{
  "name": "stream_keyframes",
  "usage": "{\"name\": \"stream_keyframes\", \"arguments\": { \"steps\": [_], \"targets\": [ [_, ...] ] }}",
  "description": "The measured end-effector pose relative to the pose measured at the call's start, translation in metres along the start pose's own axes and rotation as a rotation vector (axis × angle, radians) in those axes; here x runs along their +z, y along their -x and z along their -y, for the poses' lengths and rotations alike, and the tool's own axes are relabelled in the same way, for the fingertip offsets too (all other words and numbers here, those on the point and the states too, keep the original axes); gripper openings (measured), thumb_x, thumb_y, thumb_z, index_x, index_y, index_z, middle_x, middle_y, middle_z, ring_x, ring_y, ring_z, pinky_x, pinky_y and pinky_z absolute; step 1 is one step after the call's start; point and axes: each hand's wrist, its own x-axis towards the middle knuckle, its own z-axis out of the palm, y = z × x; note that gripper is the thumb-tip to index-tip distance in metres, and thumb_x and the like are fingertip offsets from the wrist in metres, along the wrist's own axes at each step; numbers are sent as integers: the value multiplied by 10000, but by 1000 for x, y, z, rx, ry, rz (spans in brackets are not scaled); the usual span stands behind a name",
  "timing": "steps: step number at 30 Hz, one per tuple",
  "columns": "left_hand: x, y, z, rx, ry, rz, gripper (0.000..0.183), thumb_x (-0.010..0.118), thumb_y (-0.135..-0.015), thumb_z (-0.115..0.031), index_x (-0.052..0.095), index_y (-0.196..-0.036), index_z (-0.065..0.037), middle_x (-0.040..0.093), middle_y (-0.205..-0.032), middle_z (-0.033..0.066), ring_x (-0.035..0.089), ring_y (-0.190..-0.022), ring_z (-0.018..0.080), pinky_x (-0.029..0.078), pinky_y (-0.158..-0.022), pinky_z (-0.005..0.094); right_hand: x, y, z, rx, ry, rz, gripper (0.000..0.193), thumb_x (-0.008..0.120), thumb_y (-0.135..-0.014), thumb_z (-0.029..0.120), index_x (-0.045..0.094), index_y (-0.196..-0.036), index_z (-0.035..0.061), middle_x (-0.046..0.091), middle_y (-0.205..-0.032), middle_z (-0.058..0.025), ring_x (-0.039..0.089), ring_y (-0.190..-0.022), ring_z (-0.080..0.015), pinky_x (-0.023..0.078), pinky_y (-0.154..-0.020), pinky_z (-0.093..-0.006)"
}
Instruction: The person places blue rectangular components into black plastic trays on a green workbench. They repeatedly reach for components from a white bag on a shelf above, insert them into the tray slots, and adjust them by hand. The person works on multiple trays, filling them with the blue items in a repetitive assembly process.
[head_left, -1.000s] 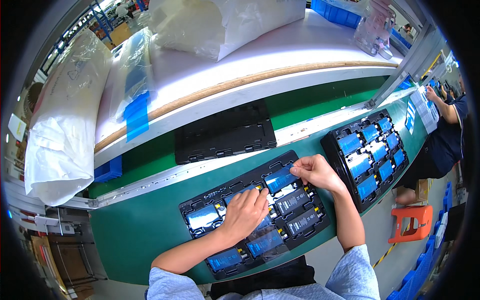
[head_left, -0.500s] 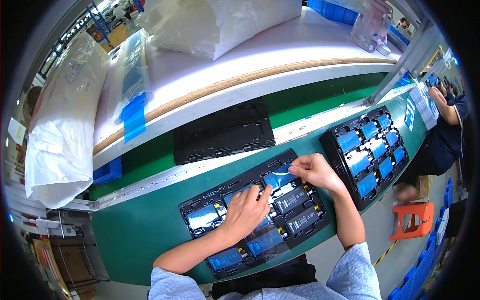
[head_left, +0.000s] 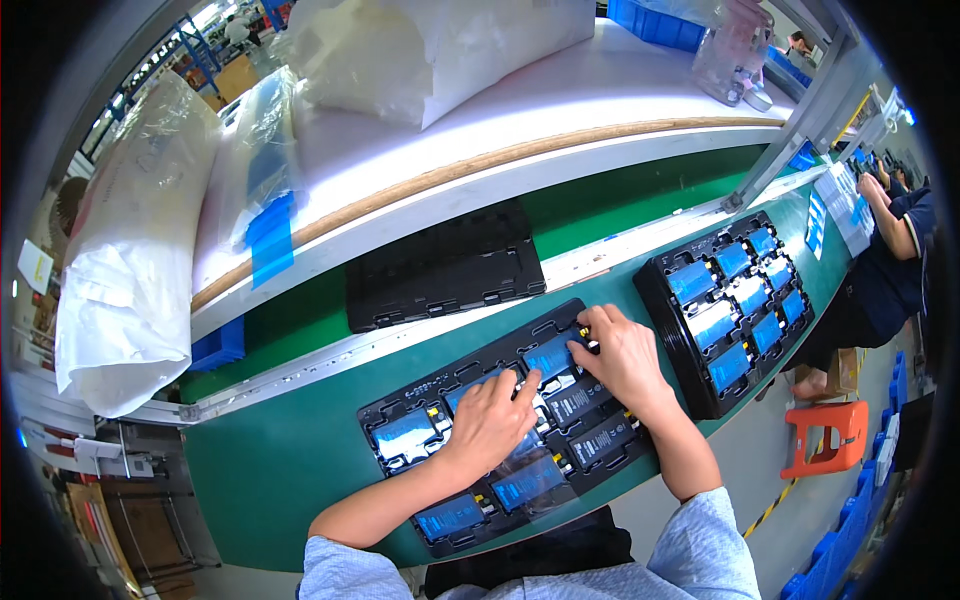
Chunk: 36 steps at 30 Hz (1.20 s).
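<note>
A black tray with moulded pockets lies before me on the green bench. Flat battery packs sit in it: several with shiny blue film, such as the lower one, and two dark grey ones on the right, one being this battery. My left hand rests over the tray's middle, its index fingertip touching the near-left corner of the upper-right blue battery. At that battery's right end is my right hand, thumb and index finger apart around its yellow connector end. The left palm hides the middle pockets.
Right of my tray stands a stack of black trays holding blue batteries. Beyond the metal rail lies an empty black tray. A white shelf overhangs the back, with plastic bags on it. A person works at far right near an orange stool.
My right thumb and index finger have parted from their pinch at the blue film's corner and spread around the battery's right end. My left hand stays nearly where it was.
</note>
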Motion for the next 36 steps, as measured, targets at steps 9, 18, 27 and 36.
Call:
{"name": "stream_keyframes", "arguments": {
  "steps": [9,18,27,36],
  "targets": [
    [-47,18,12,-356,81,65,352,641,-866,-222,594,-1144,-11,563,-930,137,632,-786,320,513,-689,411,-6,4,-24,189,80,-45,137,686,-808,126,612,-742,32,617,-734,-131,633,-642,-344,501,-583,-432],
    [-40,27,8,-446,63,80,392,660,-871,-277,597,-1152,-11,541,-953,140,626,-792,342,514,-681,424,1,9,-40,277,-83,67,152,668,-830,132,613,-766,5,608,-727,-148,632,-674,-347,496,-618,-430],
    [-46,28,14,-480,221,24,365,725,-808,-213,589,-1073,-1,519,-1007,128,622,-842,335,515,-709,416,-4,-1,23,-72,-261,106,103,689,-825,110,661,-864,19,598,-786,-108,626,-660,-255,504,-612,-346],
    [-39,25,2,-298,26,-109,345,767,-724,-164,594,-999,-47,547,-1015,120,619,-871,330,511,-696,408,23,-14,44,-554,-142,316,142,636,-739,88,668,-853,9,573,-833,-137,604,-855,-309,501,-772,-393]
  ]
}}
